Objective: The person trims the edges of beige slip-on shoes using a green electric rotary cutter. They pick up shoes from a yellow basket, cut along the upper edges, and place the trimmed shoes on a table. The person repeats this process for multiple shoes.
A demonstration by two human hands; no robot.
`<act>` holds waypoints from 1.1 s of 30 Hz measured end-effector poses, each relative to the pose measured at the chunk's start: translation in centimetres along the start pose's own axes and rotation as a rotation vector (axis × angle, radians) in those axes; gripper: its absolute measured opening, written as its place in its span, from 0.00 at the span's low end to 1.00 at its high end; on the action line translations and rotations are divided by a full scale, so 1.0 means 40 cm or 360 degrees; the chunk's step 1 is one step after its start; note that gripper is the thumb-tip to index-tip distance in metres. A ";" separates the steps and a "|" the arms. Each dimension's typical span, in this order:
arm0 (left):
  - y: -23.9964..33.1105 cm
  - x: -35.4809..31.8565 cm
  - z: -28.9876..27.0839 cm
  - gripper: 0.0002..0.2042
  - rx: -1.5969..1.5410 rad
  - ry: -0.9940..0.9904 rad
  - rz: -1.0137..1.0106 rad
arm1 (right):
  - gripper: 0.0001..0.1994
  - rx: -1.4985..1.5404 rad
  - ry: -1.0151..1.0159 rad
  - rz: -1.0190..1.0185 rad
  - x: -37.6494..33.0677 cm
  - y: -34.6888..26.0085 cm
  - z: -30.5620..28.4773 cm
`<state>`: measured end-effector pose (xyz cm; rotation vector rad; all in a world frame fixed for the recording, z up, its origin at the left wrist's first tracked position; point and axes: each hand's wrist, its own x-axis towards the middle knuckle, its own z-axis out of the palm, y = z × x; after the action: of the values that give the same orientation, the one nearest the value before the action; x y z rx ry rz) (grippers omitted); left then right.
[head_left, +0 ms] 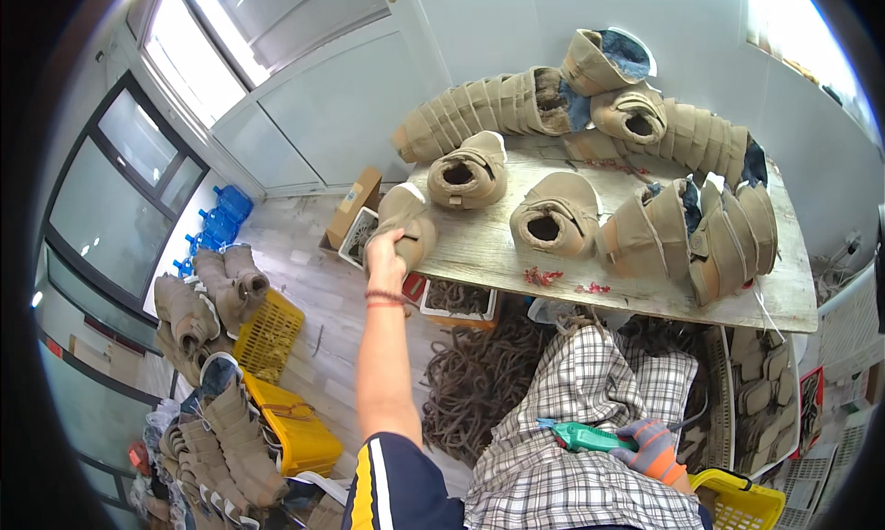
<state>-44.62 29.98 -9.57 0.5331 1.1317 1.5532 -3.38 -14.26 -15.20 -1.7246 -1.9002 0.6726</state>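
At the left edge of the work table, my left hand grips a tan shoe upper, fingers wrapped over it. My right hand, in a grey and orange glove, rests at my lap, closed around a green hand-held tool with a blue tip. Two more tan shoes, one farther back and one nearer the middle, sit apart on the table with their dark openings toward me. Scraps of red thread lie near the table's front edge.
Long nested rows of tan uppers line the table's back, with others at its right. Beneath are a heap of brown fuzzy strips and crates of pieces. Yellow baskets with uppers stand at left. A checked cloth covers my lap.
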 end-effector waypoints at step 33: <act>-0.087 -0.107 0.031 0.13 0.1620 -0.0167 0.0811 | 0.17 -0.0016 0.0003 0.0030 0.007 -0.023 0.005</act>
<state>-40.55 26.34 -11.07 1.6582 1.7610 1.2216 -4.21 -14.07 -14.75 -1.7510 -1.8912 0.6692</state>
